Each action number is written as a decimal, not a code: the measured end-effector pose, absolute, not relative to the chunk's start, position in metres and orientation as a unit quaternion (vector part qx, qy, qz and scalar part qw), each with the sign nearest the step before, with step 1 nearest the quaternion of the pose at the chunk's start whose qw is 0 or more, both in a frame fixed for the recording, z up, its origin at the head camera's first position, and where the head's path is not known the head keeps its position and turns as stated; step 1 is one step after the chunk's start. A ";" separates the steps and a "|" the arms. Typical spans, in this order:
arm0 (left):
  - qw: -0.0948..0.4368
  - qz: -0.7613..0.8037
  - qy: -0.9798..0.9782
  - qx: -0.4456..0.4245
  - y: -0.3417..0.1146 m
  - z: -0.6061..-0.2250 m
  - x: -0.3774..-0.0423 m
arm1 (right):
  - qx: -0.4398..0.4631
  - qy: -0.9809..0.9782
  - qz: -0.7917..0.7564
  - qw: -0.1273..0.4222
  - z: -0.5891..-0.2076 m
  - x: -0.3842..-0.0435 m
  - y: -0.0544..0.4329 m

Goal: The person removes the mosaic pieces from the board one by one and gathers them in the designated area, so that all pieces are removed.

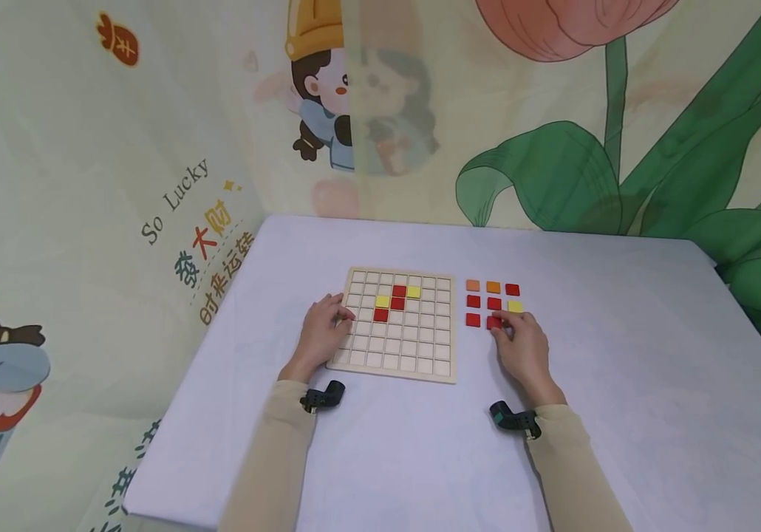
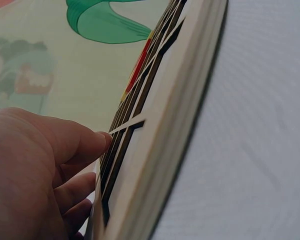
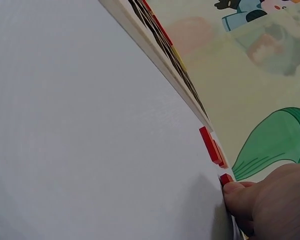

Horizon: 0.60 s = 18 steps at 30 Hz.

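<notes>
Far L, the wall cloth (image 1: pixel 101 244) reads "So Lucky", w/ 發大财 & 时来运转 under it. More lettering low by the desk (image 1: pixel 394 458) is too cut off to read; same for the mark on the orange pouch print (image 1: pixel 120 41) up top. My L hand (image 1: pixel 323 325) is at the L edge of the wooden board (image 1: pixel 394 375), fingers loosely bent, thumb tip by the grid; can't tell if it presses. Black wristband (image 1: pixel 323 397) on that arm. On the board, approx. upper-mid: 3 red tiles (image 1: pixel 397 304) & 2 yellow tiles (image 1: pixel 383 301). Just R of it, loose pcs in rows: far row orange, orange, red; mid row red, red, yellow; near row a red one, then the red tile (image 1: pixel 493 323) my R hand (image 1: pixel 523 351) pinches btwn thumb & fingers, on or just off the desk, can't tell. 2nd black wristband (image 1: pixel 513 420) on the R arm. L wrist view adds the board's thick side & dark grooves; R wrist view adds tile thickness & a shadow by my hand. Writing's legible in head view only.
</notes>
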<state>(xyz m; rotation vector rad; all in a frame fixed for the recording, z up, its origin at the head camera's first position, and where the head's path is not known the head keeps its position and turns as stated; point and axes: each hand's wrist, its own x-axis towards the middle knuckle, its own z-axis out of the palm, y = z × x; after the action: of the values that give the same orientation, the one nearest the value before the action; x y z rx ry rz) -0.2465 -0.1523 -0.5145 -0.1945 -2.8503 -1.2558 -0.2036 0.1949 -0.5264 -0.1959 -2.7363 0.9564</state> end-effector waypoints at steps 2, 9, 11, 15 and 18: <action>0.010 -0.403 -0.913 -0.061 -0.154 -0.515 -0.245 | -0.065 -0.936 0.324 0.118 -0.527 -0.204 0.194; 0.010 -0.408 -0.911 -0.056 -0.152 -0.514 -0.244 | -0.069 -0.940 0.318 0.106 -0.525 -0.206 0.195; 0.011 -0.408 -0.911 -0.056 -0.152 -0.514 -0.245 | -0.070 -0.939 0.320 0.105 -0.525 -0.206 0.195; 0.014 -0.407 -0.911 -0.056 -0.152 -0.514 -0.246 | -0.070 -0.938 0.324 0.103 -0.526 -0.206 0.195; 0.014 -0.404 -0.913 -0.054 -0.151 -0.515 -0.246 | -0.078 -0.935 0.331 0.102 -0.527 -0.204 0.195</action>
<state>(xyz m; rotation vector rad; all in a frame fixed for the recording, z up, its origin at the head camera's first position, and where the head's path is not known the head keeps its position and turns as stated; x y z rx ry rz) -0.2464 -0.1509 -0.5146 -0.1676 -2.8443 -1.2579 -0.2041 0.1952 -0.5275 -0.2293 -2.7594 0.9782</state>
